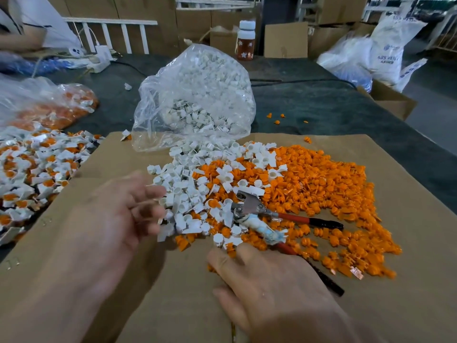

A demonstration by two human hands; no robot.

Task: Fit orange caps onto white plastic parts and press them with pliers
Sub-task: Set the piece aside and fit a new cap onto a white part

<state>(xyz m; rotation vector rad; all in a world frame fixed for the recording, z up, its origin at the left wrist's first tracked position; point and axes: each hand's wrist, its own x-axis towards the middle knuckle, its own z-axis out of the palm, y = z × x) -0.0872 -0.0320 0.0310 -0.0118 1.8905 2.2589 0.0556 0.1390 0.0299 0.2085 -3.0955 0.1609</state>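
A heap of white plastic parts (197, 194) and a wider heap of orange caps (329, 191) lie mixed on a cardboard sheet (173, 293). Red-handled pliers (249, 209) rest on the heaps, jaws to the left, one handle wrapped in white tape. My left hand (118, 219) is blurred, its fingers spread and reaching into the left edge of the white parts. My right hand (262, 280) lies back up over the pliers' near handle at the pile's front edge. Its fingertips bend down out of sight among the caps.
An open clear bag of white parts (197, 95) stands behind the heaps. Assembled white-and-orange pieces (37, 174) are piled at the left, with another bag (57, 107) behind them. A bottle (245, 40), cartons and white sacks (371, 55) stand at the back. A few stray caps (277, 118) lie on the dark mat.
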